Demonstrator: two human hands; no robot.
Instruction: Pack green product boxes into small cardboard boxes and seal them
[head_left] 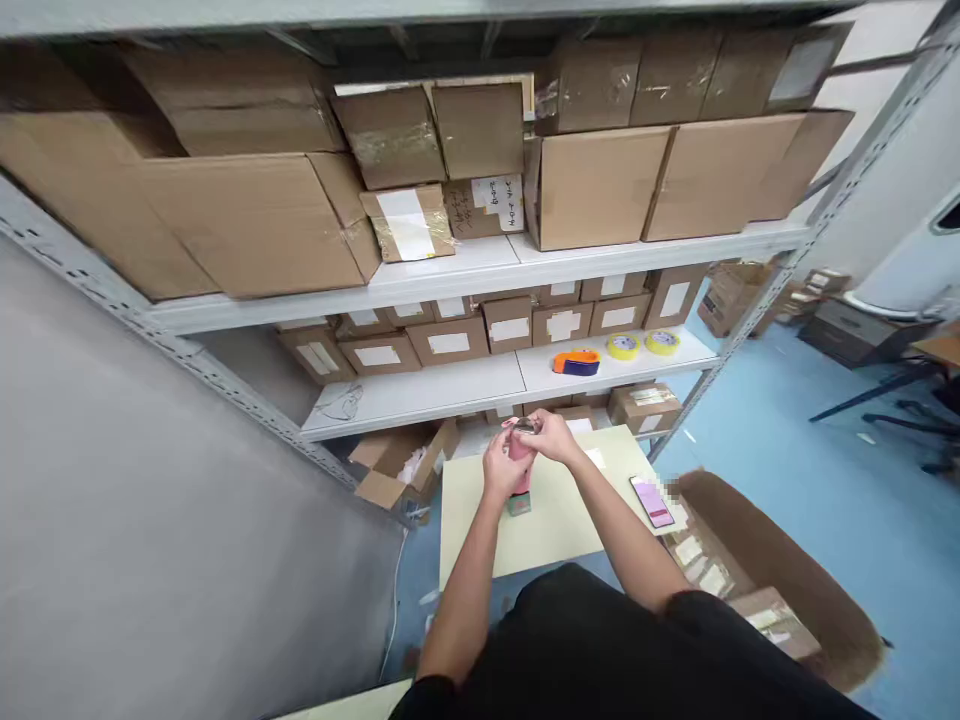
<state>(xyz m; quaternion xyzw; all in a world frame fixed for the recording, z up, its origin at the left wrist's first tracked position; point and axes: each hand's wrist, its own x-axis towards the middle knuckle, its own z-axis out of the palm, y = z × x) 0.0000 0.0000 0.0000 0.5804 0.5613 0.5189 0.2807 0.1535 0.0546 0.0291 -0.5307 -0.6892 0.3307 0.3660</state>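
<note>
Over the pale yellow table (480,520), both my hands are closed around a pink bottle-like item (519,452) with a dark, shiny round top (524,426). My left hand (501,464) wraps its side from the left. On the right, the fingers of my right hand (553,438) grip it near the top. A small green box-like piece (519,503) shows directly below the pink item; whether the two are joined, I cannot tell. A phone (652,501) with a lit pink screen lies at the table's right edge.
A metal shelf (450,285) full of cardboard boxes stands ahead. One shelf board holds an orange and blue tape dispenser (577,362) and two yellow tape rolls (622,346). An open carton (405,465) sits left of the table; a brown chair (780,570) stands right.
</note>
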